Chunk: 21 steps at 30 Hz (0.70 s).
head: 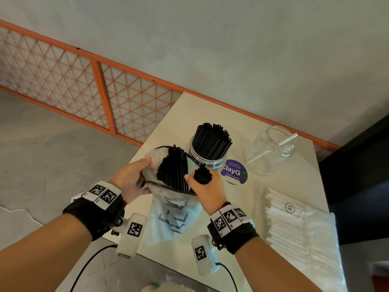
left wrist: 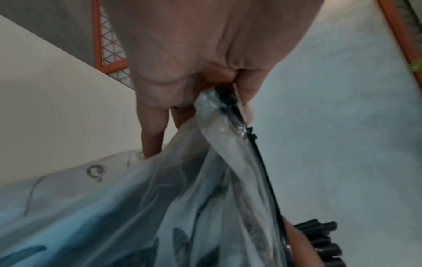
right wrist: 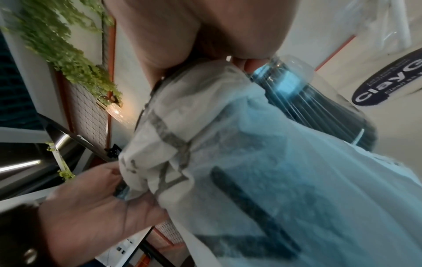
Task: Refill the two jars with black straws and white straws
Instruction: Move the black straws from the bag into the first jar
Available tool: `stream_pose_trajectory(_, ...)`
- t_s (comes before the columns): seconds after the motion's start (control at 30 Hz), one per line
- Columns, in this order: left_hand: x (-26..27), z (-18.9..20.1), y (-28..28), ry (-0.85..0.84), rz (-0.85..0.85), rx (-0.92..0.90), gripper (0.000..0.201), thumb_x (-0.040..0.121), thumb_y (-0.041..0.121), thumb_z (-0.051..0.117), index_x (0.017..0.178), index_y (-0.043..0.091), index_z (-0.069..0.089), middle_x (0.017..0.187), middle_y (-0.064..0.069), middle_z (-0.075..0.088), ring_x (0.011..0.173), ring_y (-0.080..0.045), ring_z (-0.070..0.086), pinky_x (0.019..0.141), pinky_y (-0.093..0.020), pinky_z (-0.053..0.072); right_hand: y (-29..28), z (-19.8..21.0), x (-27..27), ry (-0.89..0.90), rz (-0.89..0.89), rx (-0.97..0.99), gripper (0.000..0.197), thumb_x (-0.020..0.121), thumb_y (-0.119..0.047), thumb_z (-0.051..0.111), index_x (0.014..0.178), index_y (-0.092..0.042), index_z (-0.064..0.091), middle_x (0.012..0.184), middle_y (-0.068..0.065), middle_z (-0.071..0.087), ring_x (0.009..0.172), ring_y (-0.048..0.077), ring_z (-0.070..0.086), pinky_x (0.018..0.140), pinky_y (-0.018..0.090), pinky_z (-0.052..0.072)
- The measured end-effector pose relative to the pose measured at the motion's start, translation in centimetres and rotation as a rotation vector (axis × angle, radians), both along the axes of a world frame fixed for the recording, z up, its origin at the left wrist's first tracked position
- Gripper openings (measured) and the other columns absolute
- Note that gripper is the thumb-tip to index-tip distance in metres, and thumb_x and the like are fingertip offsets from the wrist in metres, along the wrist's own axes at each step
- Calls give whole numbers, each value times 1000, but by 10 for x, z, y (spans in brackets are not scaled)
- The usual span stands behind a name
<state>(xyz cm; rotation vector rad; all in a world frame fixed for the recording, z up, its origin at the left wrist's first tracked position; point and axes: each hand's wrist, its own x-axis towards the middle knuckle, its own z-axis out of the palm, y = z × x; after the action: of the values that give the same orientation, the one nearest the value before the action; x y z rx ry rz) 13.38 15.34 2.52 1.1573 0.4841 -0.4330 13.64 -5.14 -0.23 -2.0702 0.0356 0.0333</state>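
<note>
Gripping a small bunch of black straws (head: 202, 175), the right hand (head: 207, 191) fingers curl tight, while at nine o'clock the left hand (head: 131, 180) pinches the bag (head: 168, 211) rim.

Pale grey-green plaster wall (head: 231, 39) fills the upper half of the head view. Along its base runs an orange-framed panel (head: 63, 70) with diamond lattice over frosted white backing, split by an upright orange post (head: 103, 95). Floor (head: 42, 144) is grey concrete, mottled, with a crack line at lower left. Cream tabletop (head: 210, 106), matte, set at an angle with one corner near the lattice. Dark surface (head: 357, 175) at far right, detail unclear. Right wrist view shows green hanging foliage (right wrist: 63, 54) and a small warm light (right wrist: 116, 112) near a grid panel. Lighting soft, even.
</note>
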Motion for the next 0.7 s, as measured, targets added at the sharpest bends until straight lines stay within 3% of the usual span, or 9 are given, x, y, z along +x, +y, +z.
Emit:
stream_pose_trajectory(0.1, 1, 3, 0, 6, 0, -3, 38, 98, 32, 41, 126, 9, 51, 131, -23, 54, 122, -38, 50, 103, -54, 39, -5, 21, 3, -43, -11, 66, 33, 74, -48, 68, 65, -18, 57, 71, -7, 61, 82, 13, 59, 80, 36, 50)
stream_pose_trajectory(0.13, 2, 4, 0, 6, -6, -5, 36, 98, 32, 40, 124, 9, 52, 130, -23, 55, 119, -37, 53, 102, -54, 40, -6, 32, 3, -57, -6, 124, 28, 78, -37, 71, 66, -15, 60, 65, -13, 59, 74, 7, 58, 74, 28, 49)
stream_pose_trajectory(0.2, 3, 4, -1, 2, -7, -13, 36, 99, 32, 40, 123, 8, 53, 125, -22, 58, 109, -34, 58, 96, -51, 44, -8, 50, 5, -51, -1, 230, 20, 83, -24, 71, 69, -12, 64, 63, -12, 60, 67, 6, 58, 69, 23, 47)
stream_pose_trajectory(0.3, 5, 4, -2, -3, -12, -11, 37, 99, 31, 39, 123, 6, 53, 115, -20, 64, 98, -32, 62, 89, -46, 48, -13, 67, 15, -65, 0, 359, 26, 86, -21, 68, 60, -26, 68, 71, -2, 70, 82, 17, 68, 83, 31, 51)
stream_pose_trajectory(0.33, 5, 5, -3, -5, -14, -8, 36, 99, 31, 40, 120, 7, 54, 110, -18, 65, 95, -30, 63, 86, -44, 49, -15, 69, 20, -60, -17, 385, 25, 86, -21, 68, 61, -26, 68, 70, 0, 71, 82, 17, 69, 83, 31, 52)
stream_pose_trajectory(0.43, 5, 6, -4, -6, -18, 3, 30, 100, 31, 39, 112, 10, 55, 105, -15, 66, 88, -26, 64, 77, -40, 51, -16, 67, 28, -63, -38, 386, 21, 86, -21, 68, 77, -3, 65, 63, -2, 67, 68, 9, 63, 69, 24, 48)
stream_pose_trajectory(0.53, 5, 7, -5, -5, -19, 1, 29, 100, 31, 39, 107, 10, 59, 100, -13, 69, 79, -22, 69, 72, -38, 53, -14, 55, 31, -3, -57, 367, 14, 84, -21, 69, 74, -14, 62, 61, -2, 64, 63, 14, 60, 70, 33, 51)
stream_pose_trajectory(0.63, 4, 10, -7, -3, -18, -6, 32, 99, 31, 39, 114, 9, 58, 105, -14, 68, 85, -24, 68, 74, -40, 52, -9, 45, 33, 53, -46, 357, 8, 87, -13, 67, 85, -20, 64, 69, 2, 66, 61, 9, 61, 69, 25, 55)
stream_pose_trajectory(0.7, 4, 13, -8, -6, -25, -11, 36, 99, 31, 39, 121, 7, 55, 112, -18, 65, 93, -28, 64, 78, -42, 51, -5, 39, 38, 65, -34, 302, 9, 87, -13, 66, 96, -14, 67, 78, 1, 69, 65, 9, 63, 77, 30, 58)
